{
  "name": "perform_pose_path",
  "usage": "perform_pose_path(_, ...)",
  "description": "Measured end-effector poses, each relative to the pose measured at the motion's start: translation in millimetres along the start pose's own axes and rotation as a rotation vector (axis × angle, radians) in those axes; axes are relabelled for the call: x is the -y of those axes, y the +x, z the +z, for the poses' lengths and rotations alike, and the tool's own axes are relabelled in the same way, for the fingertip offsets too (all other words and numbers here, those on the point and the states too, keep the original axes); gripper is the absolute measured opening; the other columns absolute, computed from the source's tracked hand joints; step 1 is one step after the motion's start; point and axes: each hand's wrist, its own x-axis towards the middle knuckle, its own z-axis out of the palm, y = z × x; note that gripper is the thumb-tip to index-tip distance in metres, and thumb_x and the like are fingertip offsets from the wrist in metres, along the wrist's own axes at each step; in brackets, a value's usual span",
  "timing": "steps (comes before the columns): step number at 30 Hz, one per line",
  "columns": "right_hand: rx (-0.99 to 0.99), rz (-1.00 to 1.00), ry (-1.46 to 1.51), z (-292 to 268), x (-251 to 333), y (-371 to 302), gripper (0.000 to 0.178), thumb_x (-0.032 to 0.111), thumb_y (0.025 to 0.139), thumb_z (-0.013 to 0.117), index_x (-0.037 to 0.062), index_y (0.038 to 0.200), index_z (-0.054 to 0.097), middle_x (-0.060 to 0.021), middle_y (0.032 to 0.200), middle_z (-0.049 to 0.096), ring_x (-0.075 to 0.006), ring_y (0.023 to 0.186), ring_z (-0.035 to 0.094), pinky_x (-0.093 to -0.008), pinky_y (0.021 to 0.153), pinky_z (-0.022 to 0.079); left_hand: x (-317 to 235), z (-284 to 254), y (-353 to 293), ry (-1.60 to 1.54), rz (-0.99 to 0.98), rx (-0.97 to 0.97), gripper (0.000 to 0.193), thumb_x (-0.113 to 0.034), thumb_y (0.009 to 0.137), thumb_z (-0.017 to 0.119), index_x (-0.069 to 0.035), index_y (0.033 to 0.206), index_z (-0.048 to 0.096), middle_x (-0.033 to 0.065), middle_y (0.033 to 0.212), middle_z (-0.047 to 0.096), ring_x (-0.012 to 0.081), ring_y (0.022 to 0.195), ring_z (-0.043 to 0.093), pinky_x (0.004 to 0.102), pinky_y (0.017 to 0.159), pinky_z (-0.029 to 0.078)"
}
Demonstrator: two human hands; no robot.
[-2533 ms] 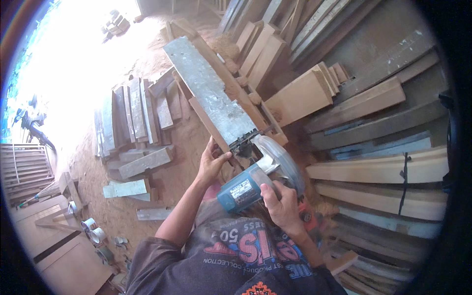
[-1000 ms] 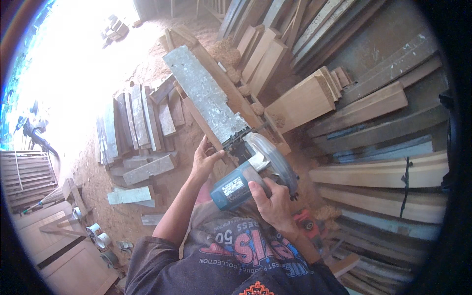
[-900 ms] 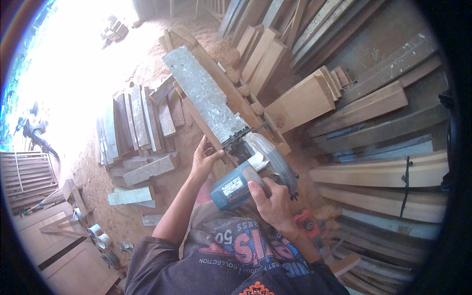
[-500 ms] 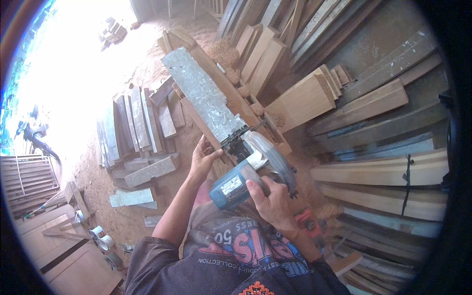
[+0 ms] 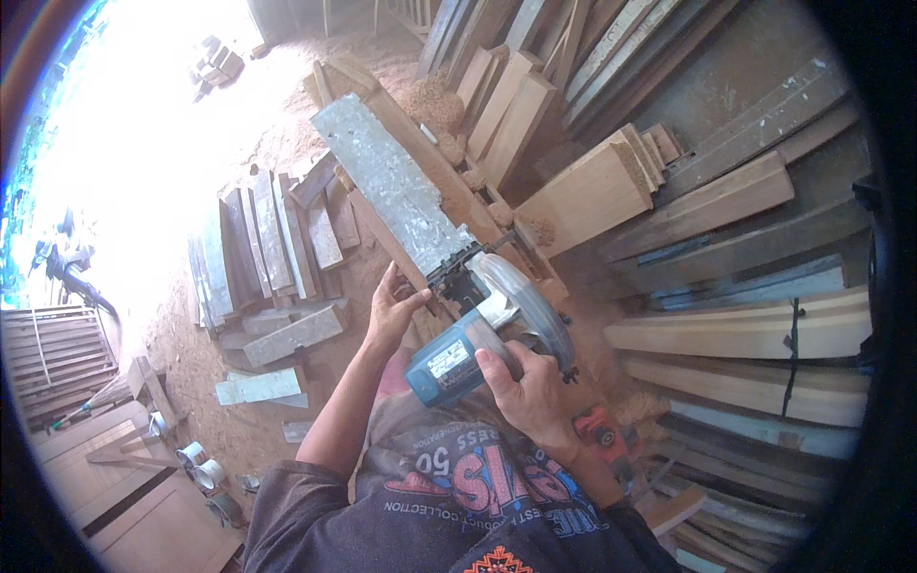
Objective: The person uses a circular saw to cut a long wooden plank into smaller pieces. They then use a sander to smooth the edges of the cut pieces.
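Note:
My right hand (image 5: 525,387) is wrapped round the rear handle of a blue circular saw (image 5: 449,361). The saw's base rests at the near end of a weathered grey board (image 5: 387,181), and its rounded guard (image 5: 523,301) curves along the right side. My left hand (image 5: 394,310) is at the left edge of the work, its thumb over the top and its fingers along the side of a brown plank (image 5: 387,229) under the grey board. The saw's body hides the blade and the cutting spot.
Sawdust lies on the wooden bench (image 5: 435,158) and ground. Stacked planks (image 5: 745,329) fill the right side. Short offcuts (image 5: 263,229) lie left of the bench. A red power tool (image 5: 607,435) sits beside my right forearm. White cups (image 5: 199,463) stand at the lower left.
The saw and the grey board have shifted very slightly to the left. Both hands keep the same hold.

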Motion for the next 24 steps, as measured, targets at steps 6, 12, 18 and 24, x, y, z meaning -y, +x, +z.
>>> perform_pose_path(6, -0.016, -0.021, 0.002, 0.9, 3.3, 2.6, 0.057, 0.055, 0.103, 0.071, -0.0016, 0.092, 0.073, -0.0262, 0.076, 0.073, -0.0449, 0.077, 0.078, -0.0507, 0.068, 0.059, -5.4, 2.0, 0.1, 0.001, -0.004, -0.025, 0.085, 0.006, 0.092, 0.077, -0.003, 0.167, 0.039, 0.0151, 0.143, 0.065, 0.026, 0.13, 0.065, 0.0414, 0.114, 0.051)
perform_pose_path(12, -0.043, -0.04, 0.007, 3.7, 5.4, 6.1, 0.056, 0.054, 0.102, 0.072, -0.0009, 0.09, 0.073, -0.0248, 0.073, 0.073, -0.0447, 0.074, 0.077, -0.0509, 0.066, 0.059, -6.7, -1.8, 4.4, -0.009, 0.001, 0.014, 0.086, 0.005, 0.092, 0.077, -0.003, 0.168, 0.038, 0.0162, 0.145, 0.065, 0.0267, 0.132, 0.064, 0.0419, 0.115, 0.051)
perform_pose_path(18, -0.023, -0.027, 0.012, 5.2, 6.4, 9.2, 0.056, 0.054, 0.103, 0.071, -0.0008, 0.09, 0.072, -0.0249, 0.074, 0.073, -0.0448, 0.075, 0.077, -0.0507, 0.065, 0.059, -6.6, -3.2, 7.6, 0.004, -0.019, -0.03, 0.085, 0.005, 0.092, 0.077, -0.002, 0.168, 0.038, 0.0168, 0.145, 0.065, 0.0272, 0.132, 0.064, 0.0422, 0.115, 0.051)
perform_pose_path(24, -0.027, -0.039, 0.02, 6.3, 8.2, 12.3, 0.055, 0.053, 0.103, 0.072, -0.0007, 0.089, 0.072, -0.0251, 0.075, 0.074, -0.0439, 0.076, 0.078, -0.0504, 0.066, 0.059, -10.7, -6.8, 9.9, 0.0, 0.003, 0.008, 0.092, -0.003, 0.091, 0.084, 0.0, 0.169, 0.035, 0.018, 0.149, 0.061, 0.0286, 0.132, 0.065, 0.0428, 0.115, 0.052)
